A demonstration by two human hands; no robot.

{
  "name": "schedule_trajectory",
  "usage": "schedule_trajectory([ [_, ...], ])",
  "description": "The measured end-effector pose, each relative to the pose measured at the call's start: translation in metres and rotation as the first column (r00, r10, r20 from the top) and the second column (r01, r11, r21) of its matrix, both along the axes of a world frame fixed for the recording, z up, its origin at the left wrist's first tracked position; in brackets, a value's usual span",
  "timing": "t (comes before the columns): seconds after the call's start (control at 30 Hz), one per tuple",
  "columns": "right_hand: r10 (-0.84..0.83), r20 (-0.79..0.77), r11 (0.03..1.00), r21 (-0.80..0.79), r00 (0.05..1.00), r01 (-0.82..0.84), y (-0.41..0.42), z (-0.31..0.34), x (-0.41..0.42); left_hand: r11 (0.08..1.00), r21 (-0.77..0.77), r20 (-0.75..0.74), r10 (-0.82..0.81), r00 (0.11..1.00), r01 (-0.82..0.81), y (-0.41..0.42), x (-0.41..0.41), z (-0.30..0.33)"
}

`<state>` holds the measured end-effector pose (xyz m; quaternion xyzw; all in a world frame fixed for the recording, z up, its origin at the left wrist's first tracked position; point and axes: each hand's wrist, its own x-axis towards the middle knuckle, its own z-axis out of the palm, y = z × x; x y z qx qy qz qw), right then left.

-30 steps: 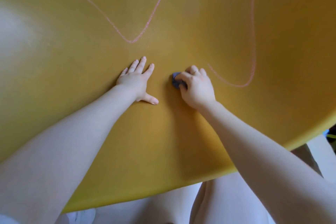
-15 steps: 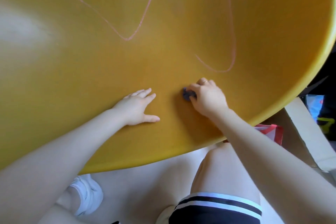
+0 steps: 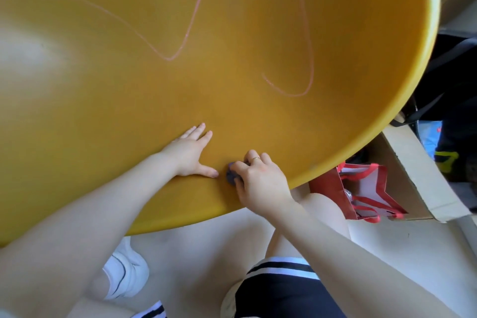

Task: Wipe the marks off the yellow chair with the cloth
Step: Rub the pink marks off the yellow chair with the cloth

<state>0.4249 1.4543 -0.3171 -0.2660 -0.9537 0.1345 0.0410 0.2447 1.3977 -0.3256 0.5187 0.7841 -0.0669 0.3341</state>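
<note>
Right hand [image 3: 260,181] is clenching a small bunched dark-blue cloth [image 3: 230,175] against the smooth yellow plastic chair [image 3: 232,116], lower centre of frame. Left hand [image 3: 191,155] is lying open and flat beside it, bracing. Nearest pink chalk mark [image 3: 304,70], a tall hooked line, is running well above and right, nearer the right hand.

Yellow chair [image 3: 232,20] fills most of view — smooth curved surface, pink chalk-like marks [image 3: 308,59] looping across upper part. Left hand [image 3: 189,155] flat on it, fingers spread; right hand [image 3: 260,179] presses small dark cloth [image 3: 231,175] against surface near lower rim — hands just beside each other.
</note>
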Motion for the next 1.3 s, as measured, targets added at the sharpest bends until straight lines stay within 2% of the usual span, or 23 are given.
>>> schedule_trajectory([
  [0.1,-0.004,0.083,0.999,0.053,0.997,-0.001,0.027,0.005,0.003,0.999,-0.028,-0.044,-0.027,0.999,0.026,0.003,0.001,0.006],
  [0.23,-0.184,0.213,0.963,0.234,0.960,0.133,0.094,0.025,0.009,0.999,0.002,-0.112,-0.032,0.993,0.032,0.012,-0.001,0.010],
  [0.33,-0.364,0.197,0.876,0.405,0.910,0.262,0.135,0.048,0.014,0.998,0.048,-0.122,-0.027,0.992,0.033,0.023,0.001,0.010],
  [0.4,-0.439,0.149,0.821,0.467,0.886,0.329,0.142,0.053,0.018,0.997,0.070,-0.105,-0.032,0.994,0.040,0.032,0.005,0.010],
  [0.47,-0.453,0.126,0.822,0.441,0.882,0.360,0.132,0.049,0.020,0.994,0.097,-0.083,-0.033,0.996,0.041,0.042,0.011,0.010],
  [0.6,-0.317,0.137,0.938,0.194,0.938,0.289,0.074,0.019,0.009,0.990,0.131,-0.071,-0.042,0.997,0.051,0.064,0.017,0.008],
  [0.73,-0.242,0.113,0.970,0.000,0.964,0.244,0.052,0.009,-0.013,0.987,0.151,-0.119,-0.039,0.992,0.057,0.080,0.006,0.007],
  [0.77,-0.241,0.130,0.970,0.007,0.962,0.242,0.060,0.009,-0.015,0.987,0.153,-0.126,-0.032,0.991,0.051,0.084,0.001,0.006],
  [0.83,-0.284,0.142,0.956,0.122,0.948,0.268,0.089,0.013,-0.014,0.988,0.148,-0.130,-0.016,0.991,0.036,0.090,-0.008,0.005],
  [0.93,-0.431,0.008,0.839,0.371,0.903,0.397,0.142,0.027,-0.005,0.991,0.127,-0.154,-0.025,0.988,0.044,0.101,-0.017,0.004],
  [1.0,-0.478,-0.045,0.779,0.441,0.877,0.447,0.169,0.037,-0.004,0.990,0.130,-0.171,-0.037,0.985,0.060,0.113,-0.020,0.004],
  [1.1,-0.489,-0.104,0.749,0.458,0.866,0.478,0.190,0.040,-0.015,0.983,0.180,-0.094,0.036,0.995,-0.019,0.132,-0.024,0.005],
  [1.2,-0.525,-0.124,0.721,0.462,0.842,0.517,0.176,0.026,-0.032,0.978,0.193,-0.057,0.090,0.994,-0.078,0.144,-0.028,0.000],
  [1.3,-0.481,-0.088,0.787,0.394,0.872,0.474,0.135,-0.006,-0.053,0.974,0.214,-0.048,0.087,0.995,-0.075,0.146,-0.032,-0.007],
])
